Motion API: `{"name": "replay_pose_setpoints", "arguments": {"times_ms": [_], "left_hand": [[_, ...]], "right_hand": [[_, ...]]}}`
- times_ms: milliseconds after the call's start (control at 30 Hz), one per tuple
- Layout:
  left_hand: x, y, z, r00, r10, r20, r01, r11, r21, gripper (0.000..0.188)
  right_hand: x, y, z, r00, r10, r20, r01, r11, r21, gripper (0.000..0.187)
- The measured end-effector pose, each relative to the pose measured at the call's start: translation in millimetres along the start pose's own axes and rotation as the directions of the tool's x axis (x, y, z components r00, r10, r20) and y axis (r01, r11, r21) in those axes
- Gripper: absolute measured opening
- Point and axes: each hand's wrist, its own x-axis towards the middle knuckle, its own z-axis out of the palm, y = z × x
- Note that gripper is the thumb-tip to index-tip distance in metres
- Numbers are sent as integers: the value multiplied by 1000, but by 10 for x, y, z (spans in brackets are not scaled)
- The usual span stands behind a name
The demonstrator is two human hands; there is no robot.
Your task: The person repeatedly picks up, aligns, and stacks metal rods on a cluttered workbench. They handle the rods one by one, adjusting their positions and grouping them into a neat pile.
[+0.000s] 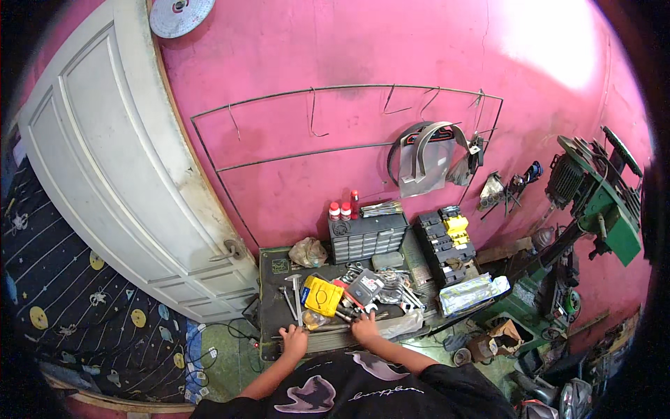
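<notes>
My left hand (294, 341) rests at the front edge of the workbench (271, 304), fingers apart, just below a silver caliper (297, 302). My right hand (364, 329) lies at the same edge, among the tools, its fingers bent but spread, beside an open-end wrench (372, 308) and a dark-handled tool (343, 316). I see nothing held in either hand. Between and beyond them are a yellow case (323, 296), a grey case (365, 286) and a heap of wrenches (401, 290). A clear plastic bag (405, 325) lies right of my right hand.
Behind the tools stands a small-parts drawer cabinet (368, 241) with red-and-white bottles (340, 211) on top. A black-and-yellow tool case (444, 244) is to its right. A white door (139, 181) stands left; a green machine (604, 209) projects at right.
</notes>
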Motion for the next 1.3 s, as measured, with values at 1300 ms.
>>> {"name": "replay_pose_setpoints", "arguments": {"times_ms": [1300], "left_hand": [[-105,-449,-769,981,-151,125,159,986,-57,14]], "right_hand": [[-67,-39,-234,995,-78,-59,87,983,163,31]]}}
